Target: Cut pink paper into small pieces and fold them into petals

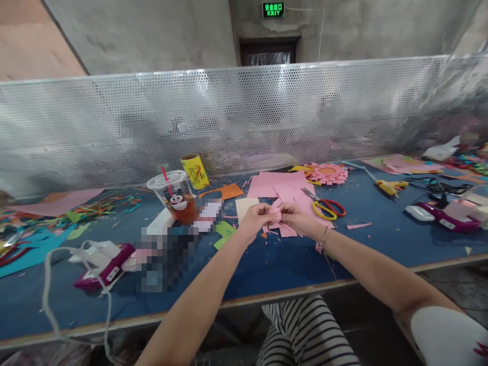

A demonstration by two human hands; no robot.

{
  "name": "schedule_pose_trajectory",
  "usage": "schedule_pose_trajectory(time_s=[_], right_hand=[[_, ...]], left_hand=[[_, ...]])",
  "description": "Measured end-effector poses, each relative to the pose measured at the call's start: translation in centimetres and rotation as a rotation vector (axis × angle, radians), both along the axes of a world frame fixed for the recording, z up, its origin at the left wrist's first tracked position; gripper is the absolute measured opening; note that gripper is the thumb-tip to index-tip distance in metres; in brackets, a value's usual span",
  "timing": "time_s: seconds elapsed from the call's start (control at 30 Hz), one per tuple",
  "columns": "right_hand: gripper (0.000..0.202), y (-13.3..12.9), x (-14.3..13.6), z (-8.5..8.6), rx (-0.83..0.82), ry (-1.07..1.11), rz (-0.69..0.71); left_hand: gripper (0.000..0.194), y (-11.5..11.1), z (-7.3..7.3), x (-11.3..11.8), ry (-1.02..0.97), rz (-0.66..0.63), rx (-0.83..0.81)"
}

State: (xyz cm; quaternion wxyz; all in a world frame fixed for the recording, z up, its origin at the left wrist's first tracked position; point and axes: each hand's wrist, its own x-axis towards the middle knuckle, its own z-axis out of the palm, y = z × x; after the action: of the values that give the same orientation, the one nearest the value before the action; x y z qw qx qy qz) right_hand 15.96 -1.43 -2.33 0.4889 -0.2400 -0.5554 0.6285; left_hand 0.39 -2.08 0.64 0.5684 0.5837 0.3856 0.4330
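Observation:
My left hand point(254, 219) and my right hand point(295, 218) meet above the blue table, fingers closed on a small piece of pink paper point(276, 212) between them. Its exact shape is partly covered by my fingertips. Behind my hands lie larger pink paper sheets point(265, 184) and a cream paper piece point(244, 204). Scissors with one yellow and one red handle point(328, 208) rest on the pink paper just beyond my right hand. Green paper point(224, 234) lies left of my left hand, and small pink scraps are scattered below both hands.
A plastic cup of brown drink point(179, 203) stands at left, near a yellow roll point(195, 172). Purple power strips point(102, 267) with white cables sit on both sides. A glue gun point(389, 187) and a pink paper rosette point(330, 174) lie at right. A perforated metal screen point(267, 117) borders the table.

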Motion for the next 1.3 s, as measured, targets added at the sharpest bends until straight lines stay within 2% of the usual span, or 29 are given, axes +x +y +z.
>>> schedule_pose_trajectory(time_s=[0.2,0.43,0.77,1.1,1.3], right_hand=[[0.017,1.0,0.6,-0.7,0.111,-0.069,-0.074],[0.013,1.4,0.8,-1.0,0.162,-0.119,-0.122],[0.009,0.6,0.9,0.0,0.313,-0.289,-0.152],[0.016,-0.4,1.2,1.3,0.488,-0.478,-0.276],[0.014,-0.1,1.3,1.1,0.450,-0.445,-0.258]], left_hand=[[0.025,0.5,-0.3,-0.3,0.170,-0.009,0.264],[0.023,0.8,-0.5,-0.3,0.254,0.052,0.403],[0.028,0.6,-0.2,0.0,0.047,-0.031,0.121],[0.030,0.7,-0.5,0.1,-0.066,-0.096,0.014],[0.030,0.7,-0.5,0.1,-0.110,-0.134,-0.006]])
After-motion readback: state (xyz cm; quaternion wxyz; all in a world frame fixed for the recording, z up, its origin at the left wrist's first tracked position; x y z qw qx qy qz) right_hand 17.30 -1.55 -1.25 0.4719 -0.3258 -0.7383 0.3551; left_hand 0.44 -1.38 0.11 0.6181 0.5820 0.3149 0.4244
